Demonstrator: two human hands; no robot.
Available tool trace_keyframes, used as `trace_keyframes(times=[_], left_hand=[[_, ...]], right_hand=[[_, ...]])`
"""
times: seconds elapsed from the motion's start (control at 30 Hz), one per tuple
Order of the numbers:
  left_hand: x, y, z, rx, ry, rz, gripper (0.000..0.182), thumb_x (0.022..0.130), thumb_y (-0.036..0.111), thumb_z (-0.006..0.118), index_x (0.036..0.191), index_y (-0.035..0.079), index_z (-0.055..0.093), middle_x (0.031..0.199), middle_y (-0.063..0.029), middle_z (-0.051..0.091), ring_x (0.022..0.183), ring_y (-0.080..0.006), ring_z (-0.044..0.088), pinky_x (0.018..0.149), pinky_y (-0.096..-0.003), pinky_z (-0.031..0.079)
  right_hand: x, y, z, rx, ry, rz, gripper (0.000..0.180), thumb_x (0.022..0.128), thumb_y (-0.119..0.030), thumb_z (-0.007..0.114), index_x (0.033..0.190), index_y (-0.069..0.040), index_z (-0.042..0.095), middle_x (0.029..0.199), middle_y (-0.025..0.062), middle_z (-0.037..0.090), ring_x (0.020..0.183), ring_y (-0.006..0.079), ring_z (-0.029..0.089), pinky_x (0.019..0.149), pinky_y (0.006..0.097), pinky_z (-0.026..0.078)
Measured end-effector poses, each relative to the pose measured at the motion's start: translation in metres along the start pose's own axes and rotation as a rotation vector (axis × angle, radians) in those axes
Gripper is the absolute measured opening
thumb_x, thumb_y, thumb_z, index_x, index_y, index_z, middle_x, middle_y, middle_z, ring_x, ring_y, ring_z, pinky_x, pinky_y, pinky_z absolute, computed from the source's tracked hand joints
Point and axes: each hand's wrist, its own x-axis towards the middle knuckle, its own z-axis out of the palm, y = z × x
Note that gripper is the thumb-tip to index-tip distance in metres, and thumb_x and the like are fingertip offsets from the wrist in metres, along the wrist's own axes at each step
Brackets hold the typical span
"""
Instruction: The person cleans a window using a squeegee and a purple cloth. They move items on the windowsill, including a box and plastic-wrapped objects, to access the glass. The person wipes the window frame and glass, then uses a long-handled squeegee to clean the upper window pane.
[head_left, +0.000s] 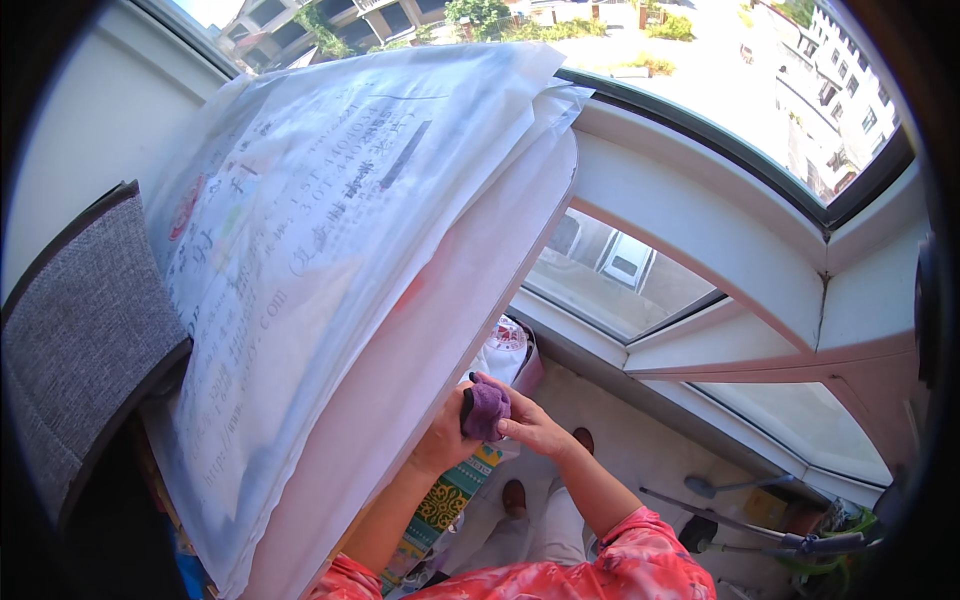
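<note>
Between my two hands is a bunched purple cloth (489, 409) with a dark edge on its left side. My left hand (442, 431) grips it from the left, partly hidden by the edge of a large pale board (480, 277). From the right, the fingers and thumb of my right hand (529, 420) press on the same cloth. Translucent plastic sheeting (322, 247) bearing printed writing drapes over the board, which leans across the view. Below my hands stands something with a green and yellow patterned side (442, 499).
A grey fabric-covered panel (97, 330) stands at the left. White window frames (705, 180) run along the right. Behind my hands lies a white bag (506, 345) with a red print. Long-handled tools (705, 510) and a green plant (847, 532) are at the lower right.
</note>
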Motion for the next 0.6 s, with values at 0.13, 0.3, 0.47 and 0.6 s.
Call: trace_keyframes(times=[0.13,0.3,0.47,0.6], left_hand=[[0.003,0.005,-0.004,-0.009,-0.009,0.006,0.074,0.064,0.019,0.076,0.126,0.003,0.040,0.101,-0.0200,0.057,0.090,-0.0388,0.060,0.073,-0.0430,0.050],[0.003,0.007,-0.010,-0.054,0.041,0.032,0.088,0.062,0.015,0.074,0.137,-0.001,0.030,0.125,-0.0196,0.043,0.091,-0.0286,0.058,0.074,-0.0349,0.048],[0.001,0.004,-0.009,-0.062,0.031,0.010,0.084,0.064,0.020,0.075,0.135,0.000,0.035,0.129,-0.0172,0.041,0.087,-0.0210,0.058,0.074,-0.0313,0.047],[0.000,0.003,-0.005,-0.088,0.051,-0.016,0.073,0.065,0.023,0.076,0.128,0.002,0.044,0.127,-0.0159,0.044,0.086,-0.0199,0.059,0.073,-0.0308,0.047]], right_hand=[[0.017,0.003,-0.011,0.098,-0.054,-0.001,0.077,0.078,-0.016,0.069,0.144,-0.008,0.030,0.136,0.0062,0.042,0.125,0.0183,0.041,0.106,0.0330,0.031],[0.028,-0.003,-0.052,0.192,0.250,-0.053,0.061,0.076,-0.003,0.062,0.133,-0.005,0.043,0.123,0.0062,0.052,0.115,0.0173,0.049,0.101,0.0324,0.038],[0.086,0.002,-0.131,-1.366,0.639,-0.395,0.059,0.075,-0.005,0.066,0.131,-0.014,0.047,0.125,0.0173,0.044,0.106,0.0336,0.056,0.086,0.0379,0.049],[0.132,0.054,-0.175,-1.899,0.437,-0.207,0.064,0.073,-0.003,0.063,0.132,-0.023,0.045,0.127,0.0164,0.040,0.100,0.0329,0.056,0.077,0.0394,0.052]])
